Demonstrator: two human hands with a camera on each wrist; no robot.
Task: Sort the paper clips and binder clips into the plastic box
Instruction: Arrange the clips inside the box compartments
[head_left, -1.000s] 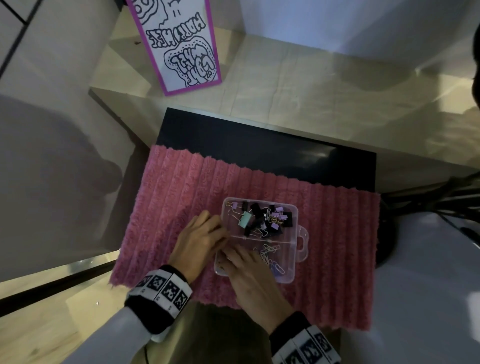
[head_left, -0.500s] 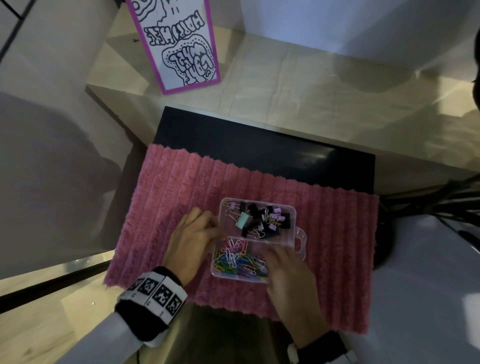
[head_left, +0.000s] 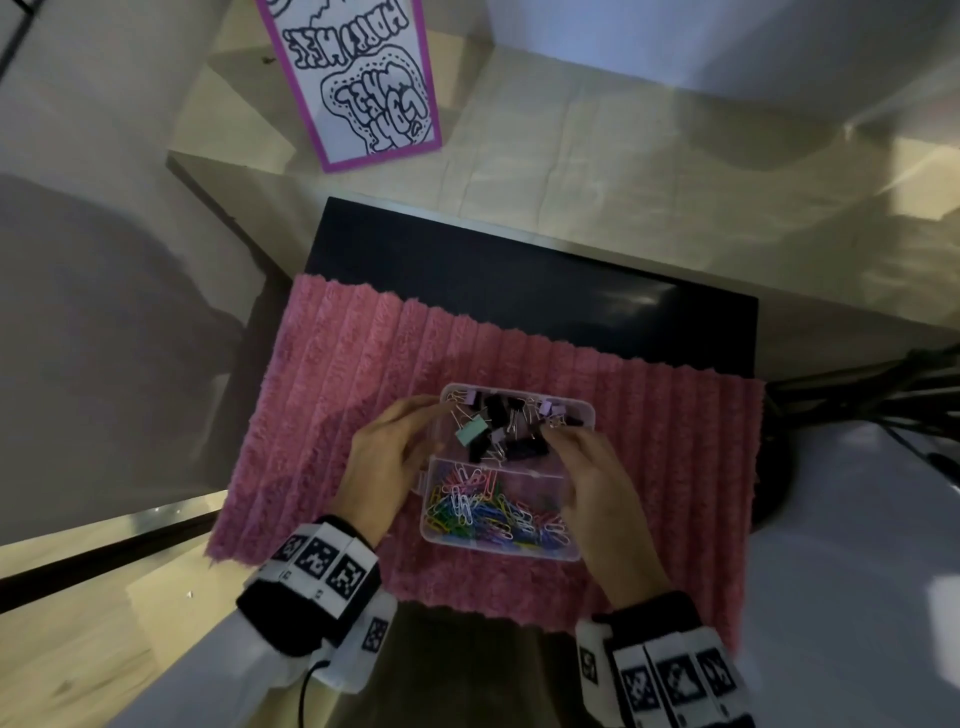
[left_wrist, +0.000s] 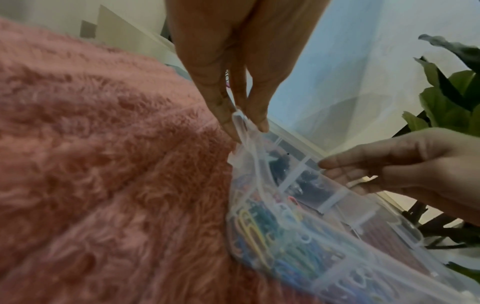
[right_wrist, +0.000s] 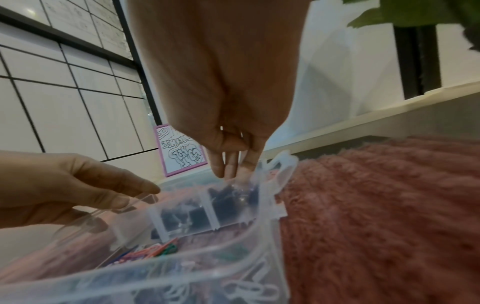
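Looking down from the head view, you have the plastic box (head_left: 506, 545) sitting on the pink rug (head_left: 332, 395), binder clips (head_left: 511, 431) in its far compartment and paper clips (head_left: 485, 512) in the near one. Your left hand (head_left: 387, 462) sits against the left wall and your right hand (head_left: 597, 483) against the right side, fingertips over the far compartment; nothing loose shows on the rug, so sorting appears complete and closing or squaring the box is the likely step. From the left wrist view, your left fingers (left_wrist: 255, 115) pinch a clear tab at the box edge. From the right wrist view, your right fingers (right_wrist: 228, 164) point down, close together, touching the rim by the handle loop; whether they grip it I cannot tell. Hold the box level, steady both sides evenly, and keep fingertips out of the compartments so neither sort spills across the divider.
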